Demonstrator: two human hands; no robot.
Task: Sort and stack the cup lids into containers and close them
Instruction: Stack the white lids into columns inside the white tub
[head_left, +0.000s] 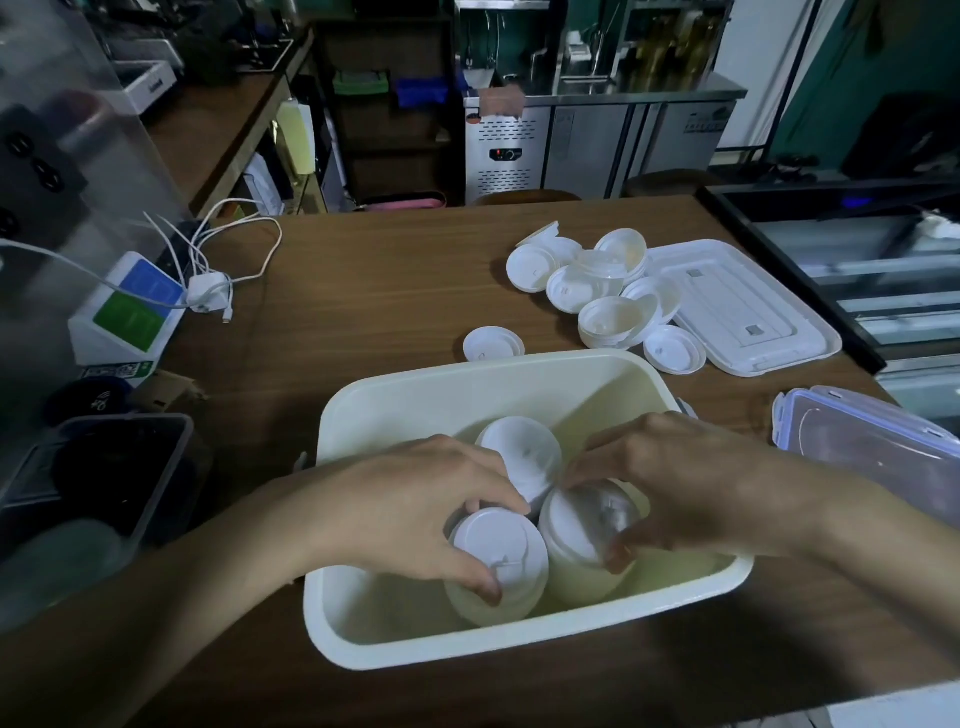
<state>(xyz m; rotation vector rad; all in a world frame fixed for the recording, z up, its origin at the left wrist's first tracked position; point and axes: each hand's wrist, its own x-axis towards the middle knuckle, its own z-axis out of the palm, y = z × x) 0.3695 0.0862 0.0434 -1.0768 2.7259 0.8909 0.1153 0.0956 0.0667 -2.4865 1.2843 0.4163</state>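
A cream rectangular container (467, 384) stands on the wooden table in front of me. Inside it are three stacks of white cup lids. My left hand (410, 514) grips the front left stack (504, 545) with thumb and fingers curled round it. My right hand (675, 483) holds the front right stack (582, 525) the same way. A third stack (524, 452) leans behind them. Several loose white lids (597, 291) lie in a heap at the back right, and a single lid (492, 344) lies just behind the container.
A white flat container lid (743, 306) lies at the back right beside the heap. A clear lid with blue clips (872, 447) sits at the right edge. A dark bin (104, 467), a white box with cables (130, 312) stand on the left.
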